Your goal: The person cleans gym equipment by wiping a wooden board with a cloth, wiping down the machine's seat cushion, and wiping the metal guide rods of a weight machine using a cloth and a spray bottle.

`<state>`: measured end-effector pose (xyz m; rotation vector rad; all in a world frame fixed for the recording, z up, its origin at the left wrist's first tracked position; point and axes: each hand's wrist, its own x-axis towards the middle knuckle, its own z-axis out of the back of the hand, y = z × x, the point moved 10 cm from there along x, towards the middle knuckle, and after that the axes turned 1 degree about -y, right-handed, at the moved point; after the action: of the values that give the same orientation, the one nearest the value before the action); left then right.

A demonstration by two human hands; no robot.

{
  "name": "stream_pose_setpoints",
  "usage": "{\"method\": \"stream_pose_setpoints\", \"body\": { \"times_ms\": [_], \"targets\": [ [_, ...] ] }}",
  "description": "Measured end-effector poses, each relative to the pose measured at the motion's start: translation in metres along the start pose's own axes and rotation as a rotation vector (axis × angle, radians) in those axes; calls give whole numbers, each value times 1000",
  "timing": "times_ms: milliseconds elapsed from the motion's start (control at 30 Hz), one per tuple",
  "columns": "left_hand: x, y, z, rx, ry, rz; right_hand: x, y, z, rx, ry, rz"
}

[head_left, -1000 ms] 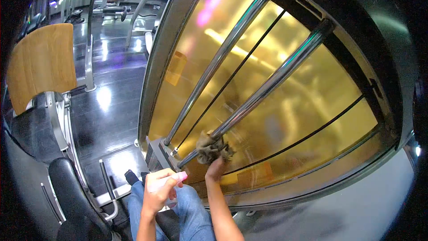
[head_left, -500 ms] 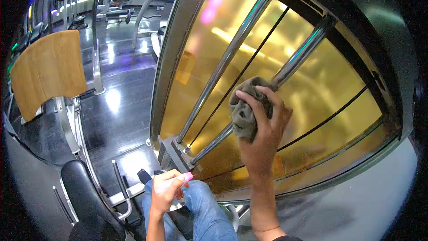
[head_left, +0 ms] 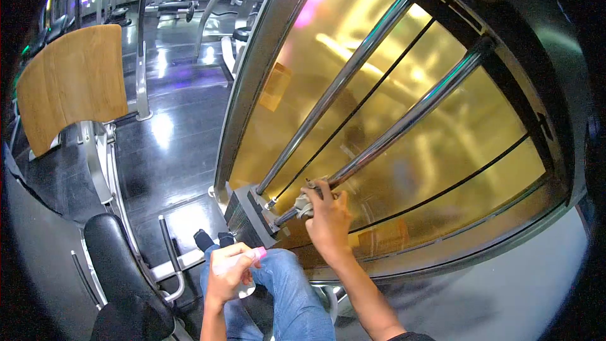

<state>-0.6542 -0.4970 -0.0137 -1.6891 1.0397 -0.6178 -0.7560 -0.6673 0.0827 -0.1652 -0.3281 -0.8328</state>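
My right hand [head_left: 330,220] is wrapped round a grey-green cloth [head_left: 304,205], which is pressed against the lower part of a chrome guide rod [head_left: 385,141]. Just below the cloth, that rod meets the dark weight stack [head_left: 245,213]. A second chrome rod [head_left: 341,82] runs parallel to it, with a thin black cable [head_left: 366,102] between the two. Above my jeans, my left hand [head_left: 228,273] is closed round a spray bottle with a pink top [head_left: 259,253]; its clear body is mostly hidden by my fingers.
A gold, reflective panel [head_left: 435,170] in a dark frame stands behind the rods. To the left are a black padded seat [head_left: 113,252] with handles and a curved wooden board [head_left: 74,85] on a metal post. More gym machines [head_left: 189,0] stand further back on the dark shiny floor [head_left: 170,170].
My right hand has slid the cloth down along the rod, from about its middle to near the weight stack. My left hand with the spray bottle has barely moved. The view has shifted slightly.
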Motion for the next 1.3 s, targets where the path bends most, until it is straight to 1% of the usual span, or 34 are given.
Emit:
{"method": "stream_pose_setpoints", "body": {
  "times_ms": [133,200,267,333,400,467,500,567,600,667,700,733,800,867,933,967,1000,1067,1100,1167,1200,1267,1300],
  "targets": [
    [2,1,-6,40,31,17,-11,-4,-42,59,64,11],
    [2,2,-10,34,34,22,-18,-2,-60,100,144,61],
    [3,1,-14,42,48,20,-22,-2,-65,104,149,89],
    [2,3,-13,35,49,25,-22,5,-63,262,190,145],
    [3,4,-11,24,41,30,-26,7,-40,288,182,157],
    [2,7,-8,23,27,47,-27,-11,19,583,-226,69],
    [1,11,-7,24,26,54,-27,-11,26,585,-222,65],
    [3,16,-5,-38,27,43,-46,-62,60,799,-718,-302],
    [4,16,-6,-31,29,46,-42,-70,50,802,-720,-309],
    [5,17,-4,1,9,55,-43,-113,-2,1080,-788,-542],
    [7,16,-4,7,12,59,-34,-119,-19,1047,-669,-589],
    [8,13,-3,9,2,44,-30,-118,-37,1048,-669,-596],
    [9,9,-2,8,-9,32,-27,-99,-48,970,-835,-406],
    [12,10,-2,-5,-11,26,-38,-104,-60,935,-786,-418],
    [13,7,-1,6,-18,27,-50,-102,-93,843,-545,-574],
    [13,9,2,5,-25,28,-61,-99,-108,1000,-532,-703],
    [14,11,5,6,-30,30,-65,-93,-114,1000,-530,-707],
    [12,14,9,-2,-43,19,-75,-81,-143,1210,-389,-759],
    [11,14,12,-14,-52,14,-83,-85,-159,1211,-384,-764],
    [9,12,15,-22,-73,14,-96,-99,-198,971,-276,-817],
    [8,12,16,-18,-75,18,-91,-99,-191,974,-271,-820],
    [7,10,18,36,-75,10,-72,-108,-192,1513,-297,-964],
    [7,12,19,37,-78,12,-62,-114,-180,1554,-339,-993]
  ]
}}
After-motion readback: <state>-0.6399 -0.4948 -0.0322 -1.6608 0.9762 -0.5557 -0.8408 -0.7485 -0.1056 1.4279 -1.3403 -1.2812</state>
